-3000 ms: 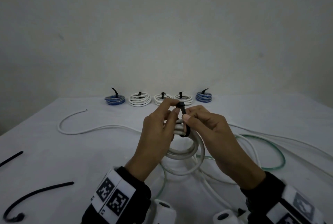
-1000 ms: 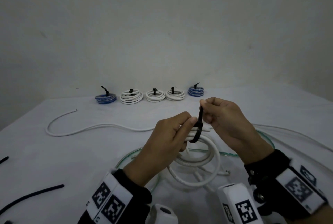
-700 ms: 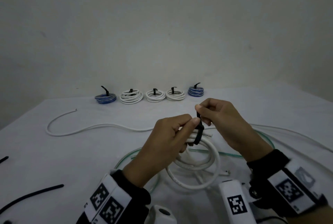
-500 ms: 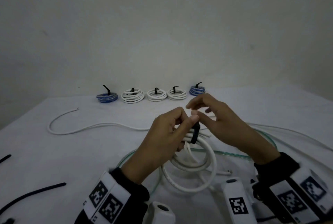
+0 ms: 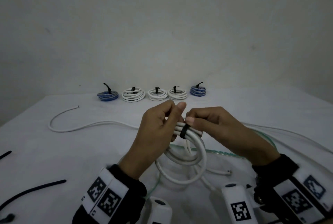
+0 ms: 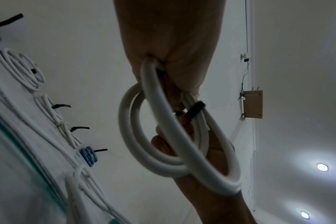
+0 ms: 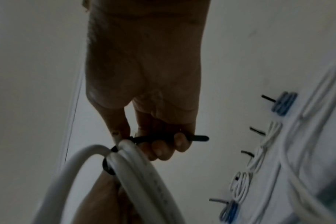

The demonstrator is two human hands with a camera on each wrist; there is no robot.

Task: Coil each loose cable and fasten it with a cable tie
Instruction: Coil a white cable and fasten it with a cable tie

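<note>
A white cable coil (image 5: 199, 151) hangs above the table between both hands. My left hand (image 5: 166, 115) grips its top left part, thumb raised. A black cable tie (image 5: 184, 132) is wrapped snugly round the bundled turns just right of that grip. My right hand (image 5: 193, 120) is against the tie from the right. In the right wrist view its fingers (image 7: 163, 145) curl round the tie's tail (image 7: 199, 138), which points toward the back of the table. The left wrist view shows the coil (image 6: 159, 124) and the tie band (image 6: 194, 111) below my left hand.
Several tied coils stand in a row at the back, blue ones (image 5: 107, 95) (image 5: 197, 91) at the ends and white ones (image 5: 133, 94) between. A loose white cable (image 5: 81, 127) and a greenish clear cable (image 5: 225, 153) lie on the table. Spare black ties (image 5: 32, 190) lie front left.
My right hand pulled the tie's tail upward, let it go with fingers spread, then closed on the tail again close to the coil. The tie loop is tighter. My left hand kept its grip.
</note>
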